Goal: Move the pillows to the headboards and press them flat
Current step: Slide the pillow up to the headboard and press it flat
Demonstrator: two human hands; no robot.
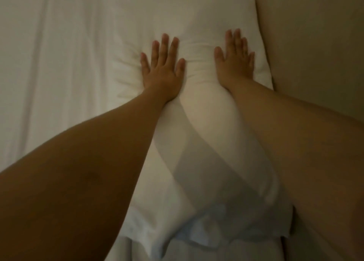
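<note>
A white pillow [199,110] lies lengthwise on the bed, its right long edge against the beige headboard [311,43]. My left hand [162,69] rests palm down on the pillow's left side, fingers spread, and the fabric creases around it. Palm down as well, my right hand [235,60] lies flat near the pillow's right edge, close to the headboard. Both hands sink into the pillow and hold nothing. My bare forearms cover much of the pillow's near half.
White bed sheet [59,63] with long folds fills the left side. More white bedding [197,249] shows at the bottom beneath the pillow's near end. The headboard runs along the whole right side.
</note>
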